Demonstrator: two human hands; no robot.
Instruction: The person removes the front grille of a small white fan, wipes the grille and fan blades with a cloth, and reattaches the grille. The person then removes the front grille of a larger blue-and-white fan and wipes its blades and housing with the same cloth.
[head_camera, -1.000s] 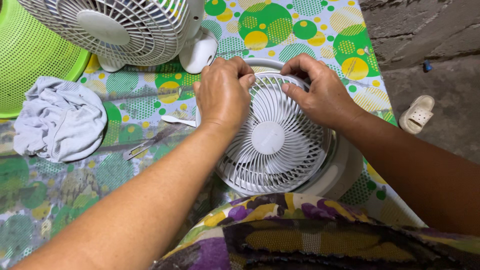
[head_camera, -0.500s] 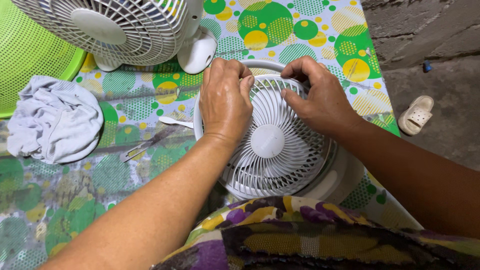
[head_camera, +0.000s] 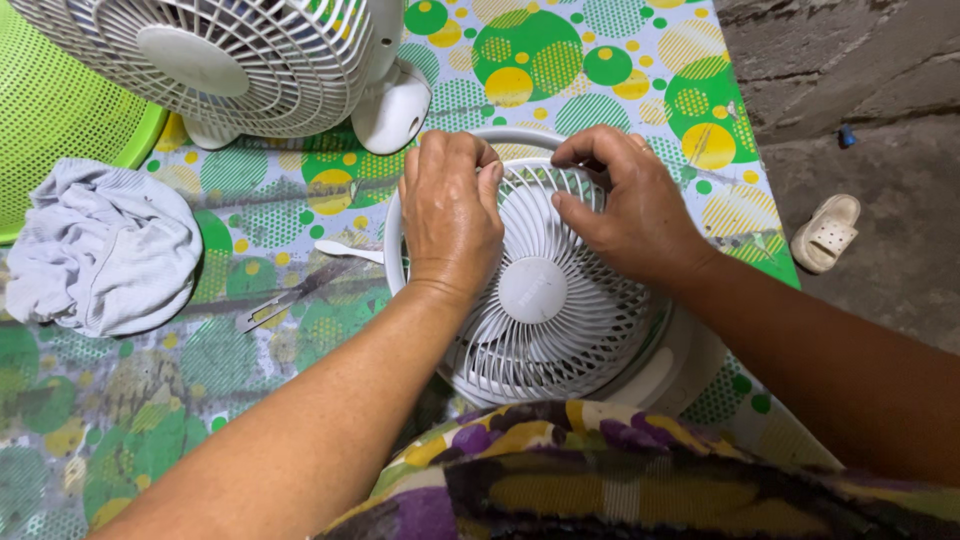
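A white fan (head_camera: 545, 310) lies face-up on the spotted mat in front of me, its round grille pointing at the camera. My left hand (head_camera: 450, 215) rests on the grille's upper left part, fingers curled over the far rim. My right hand (head_camera: 625, 205) sits on the upper right, fingertips pinching at the grille's top edge. Both hands press on the same grille and nearly meet at the top. What the fingertips grip underneath is hidden.
A second white fan (head_camera: 240, 60) stands upright at the back left. A crumpled white cloth (head_camera: 105, 245) lies at left, beside a green mesh basket (head_camera: 60, 120). A small metal blade (head_camera: 285, 298) and white plastic piece (head_camera: 345, 250) lie left of the fan. A white sandal (head_camera: 828, 232) sits on the concrete floor.
Both hands have crept slightly along the grille's far rim, the fingers curling tighter at the top edge. The fan itself has stayed put.
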